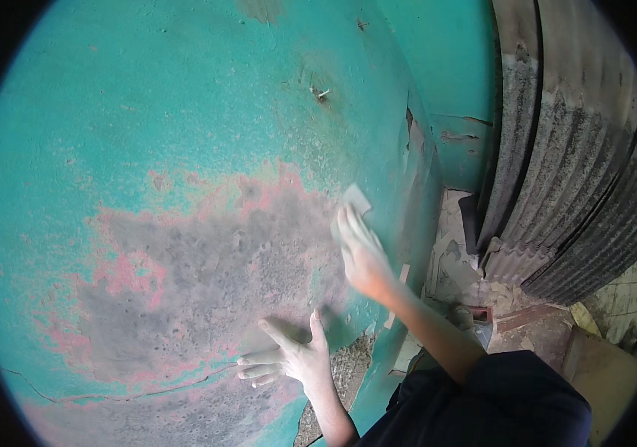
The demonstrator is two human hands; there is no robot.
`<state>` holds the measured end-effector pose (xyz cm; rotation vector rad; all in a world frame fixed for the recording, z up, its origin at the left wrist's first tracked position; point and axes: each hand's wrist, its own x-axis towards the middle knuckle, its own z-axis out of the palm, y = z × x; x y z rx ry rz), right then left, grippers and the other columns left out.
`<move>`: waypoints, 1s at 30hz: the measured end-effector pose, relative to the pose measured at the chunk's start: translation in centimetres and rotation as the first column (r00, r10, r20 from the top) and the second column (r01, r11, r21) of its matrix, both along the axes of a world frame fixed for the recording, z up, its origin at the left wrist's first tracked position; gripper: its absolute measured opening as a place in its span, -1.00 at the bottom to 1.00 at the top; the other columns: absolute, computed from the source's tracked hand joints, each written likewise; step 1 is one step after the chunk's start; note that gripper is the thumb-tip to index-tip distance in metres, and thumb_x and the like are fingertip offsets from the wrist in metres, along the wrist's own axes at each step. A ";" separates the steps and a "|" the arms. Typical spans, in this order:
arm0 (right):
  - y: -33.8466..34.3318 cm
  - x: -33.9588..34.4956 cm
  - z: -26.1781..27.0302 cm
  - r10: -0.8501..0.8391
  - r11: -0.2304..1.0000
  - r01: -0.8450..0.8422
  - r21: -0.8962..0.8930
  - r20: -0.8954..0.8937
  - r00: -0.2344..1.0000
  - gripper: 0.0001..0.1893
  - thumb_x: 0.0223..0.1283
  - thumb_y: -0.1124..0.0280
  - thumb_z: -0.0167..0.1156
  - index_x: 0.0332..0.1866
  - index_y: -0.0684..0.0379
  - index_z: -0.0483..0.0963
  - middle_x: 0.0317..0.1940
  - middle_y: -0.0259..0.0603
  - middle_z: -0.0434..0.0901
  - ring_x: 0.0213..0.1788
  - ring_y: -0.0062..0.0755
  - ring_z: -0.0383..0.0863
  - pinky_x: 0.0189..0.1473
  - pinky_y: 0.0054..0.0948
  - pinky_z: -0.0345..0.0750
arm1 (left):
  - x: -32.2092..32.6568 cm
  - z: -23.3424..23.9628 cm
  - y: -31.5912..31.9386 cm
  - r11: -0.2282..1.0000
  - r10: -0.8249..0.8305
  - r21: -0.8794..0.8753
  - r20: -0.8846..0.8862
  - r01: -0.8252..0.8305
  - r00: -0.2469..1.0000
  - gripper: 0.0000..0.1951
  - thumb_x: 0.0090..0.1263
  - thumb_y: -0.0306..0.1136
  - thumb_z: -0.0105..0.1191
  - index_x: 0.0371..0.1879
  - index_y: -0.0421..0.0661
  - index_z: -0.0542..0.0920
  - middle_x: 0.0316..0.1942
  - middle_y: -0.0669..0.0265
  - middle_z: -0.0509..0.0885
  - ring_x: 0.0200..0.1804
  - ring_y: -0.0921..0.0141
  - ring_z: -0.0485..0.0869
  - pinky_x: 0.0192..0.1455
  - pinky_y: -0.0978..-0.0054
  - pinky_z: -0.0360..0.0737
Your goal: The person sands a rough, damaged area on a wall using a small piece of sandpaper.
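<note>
My right hand (359, 251) presses a small pale flat piece (356, 199) against a turquoise painted wall (156, 112). Its fingers lie over the piece, which is slightly blurred; whether it is folded sandpaper I cannot tell. Below and to the left, my left hand (293, 355) rests on the wall with its fingers spread, holding nothing. Both hands look dusty. Around them is a worn grey patch (201, 279) with pink and turquoise paint remains at its edges. A long crack (128, 398) runs through the lower part, towards my left fingertips.
Two nails or pegs stick out of the wall, one (321, 94) above the patch. Corrugated sheets (570, 167) lean at the right. Debris, a brick-red block (481, 315) and boards (603, 374) lie on the floor. Rough bare masonry (346, 366) shows beside my left wrist.
</note>
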<state>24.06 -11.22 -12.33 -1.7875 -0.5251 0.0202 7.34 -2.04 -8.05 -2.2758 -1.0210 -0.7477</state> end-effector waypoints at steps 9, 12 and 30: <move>0.6 -2.2 -0.9 0.007 0.994 -0.003 -0.107 0.031 1.000 -0.31 0.32 0.60 -0.04 0.57 0.33 0.02 0.57 0.18 0.02 0.59 0.13 0.06 0.54 -0.08 0.12 | -0.1 -0.1 0.4 1.000 -0.019 0.015 0.020 0.019 1.000 0.19 0.09 0.47 0.22 0.65 0.28 -0.10 0.49 -0.41 -0.64 0.44 -0.50 -0.69 0.18 -0.77 -0.42; 0.3 0.5 -1.3 -0.033 0.969 0.045 0.243 -0.054 0.998 -0.24 0.21 0.67 -0.11 0.60 0.24 0.00 0.60 0.14 -0.03 0.63 0.08 -0.02 0.58 0.01 -0.01 | -0.3 -0.1 0.1 1.000 -0.024 -0.010 0.003 0.024 1.000 0.18 0.10 0.47 0.22 0.64 0.28 -0.10 0.50 -0.39 -0.65 0.44 -0.50 -0.68 0.18 -0.76 -0.43; -0.4 1.1 -0.3 -0.038 0.990 0.030 0.136 0.056 0.998 -0.30 0.30 0.58 -0.03 0.57 0.29 0.05 0.57 0.14 0.05 0.58 0.14 0.08 0.52 -0.04 0.14 | -0.4 0.0 0.1 1.000 -0.016 -0.025 -0.010 0.016 1.000 0.17 0.09 0.48 0.20 0.64 0.30 -0.08 0.52 -0.34 -0.64 0.45 -0.49 -0.68 0.21 -0.75 -0.42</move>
